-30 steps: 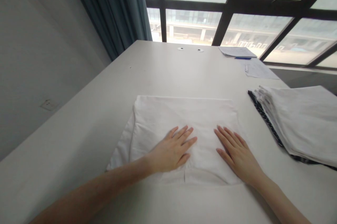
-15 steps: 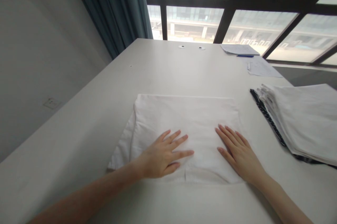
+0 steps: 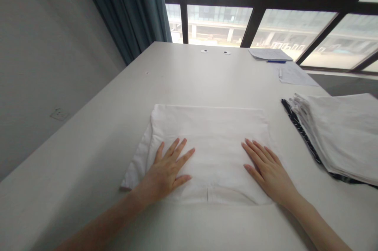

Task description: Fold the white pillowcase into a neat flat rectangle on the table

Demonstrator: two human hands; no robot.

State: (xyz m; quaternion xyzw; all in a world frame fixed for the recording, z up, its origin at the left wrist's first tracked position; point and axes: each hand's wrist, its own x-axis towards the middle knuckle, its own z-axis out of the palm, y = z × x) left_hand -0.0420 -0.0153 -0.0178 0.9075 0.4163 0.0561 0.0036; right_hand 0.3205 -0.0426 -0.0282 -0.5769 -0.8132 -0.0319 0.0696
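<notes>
From my remote station: folded white cloth (image 3: 212,123) lies on the near part of the tabletop (image 3: 189,82), directly under both hands. Left hand (image 3: 161,176) rests on its left side, fingers spread wide; right hand (image 3: 267,178) lies on its right side, four fingers close together, thumb apart. Neither pinches anything, as far as I can see. I judge the folding largely done: far edge fairly straight, upper surface mostly flat. Left uneven: an under-layer (image 3: 134,172) juts out beyond the left edge, and creases run along the near edge. Well off to the right, a stack of white cloths (image 3: 345,129) sits over a dark patterned cloth (image 3: 301,133). No brand or label that I can find. Papers (image 3: 268,53) by a blue pen (image 3: 276,61) carry faint marks, too small for me to read.
</notes>
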